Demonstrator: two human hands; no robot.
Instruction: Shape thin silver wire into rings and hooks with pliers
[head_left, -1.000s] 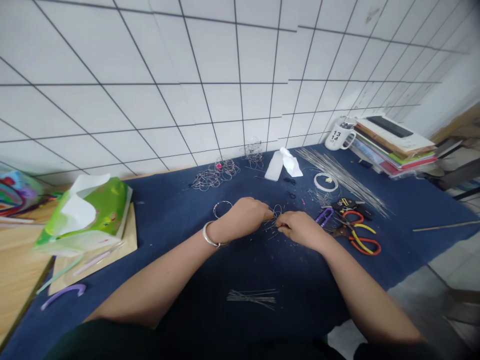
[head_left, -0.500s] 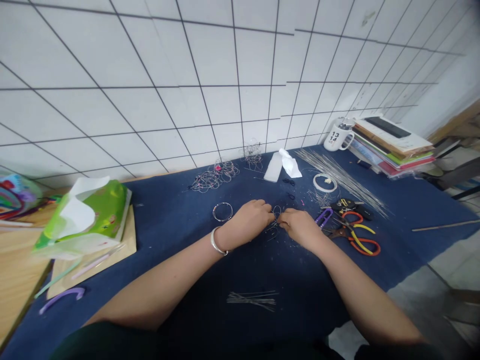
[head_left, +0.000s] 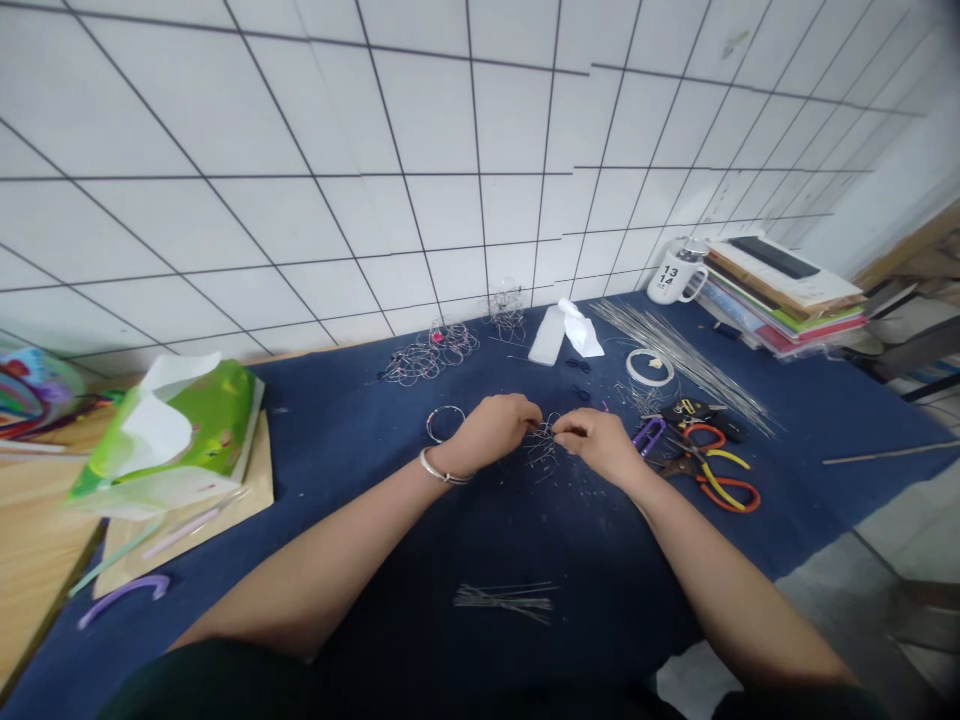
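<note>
My left hand (head_left: 495, 432), with a silver bangle on its wrist, is closed in a pinch at the middle of the blue cloth. Facing it, my right hand (head_left: 600, 446) pinches with thumb and forefinger. A thin looped wire (head_left: 553, 420) runs between the two sets of fingertips; its ends are hidden in them. Under the fingertips lies a scatter of short wire pieces (head_left: 541, 455). Beside my left hand rests a wire ring (head_left: 445, 410), partly covered by it. A purple-handled tool (head_left: 649, 436) lies just right of my right hand.
Pliers with orange and yellow handles (head_left: 724, 480) lie at right, below a white coil (head_left: 649, 367) and long straight wires (head_left: 682, 350). Tangled wire loops (head_left: 420, 360) sit near the wall. Short wires (head_left: 504, 598) lie in front, a tissue pack (head_left: 217, 420) at left, a mug (head_left: 673, 280) behind.
Both hands have moved slightly, and the gap between their fingertips is a little wider. My left hand now covers more of the wire ring.
</note>
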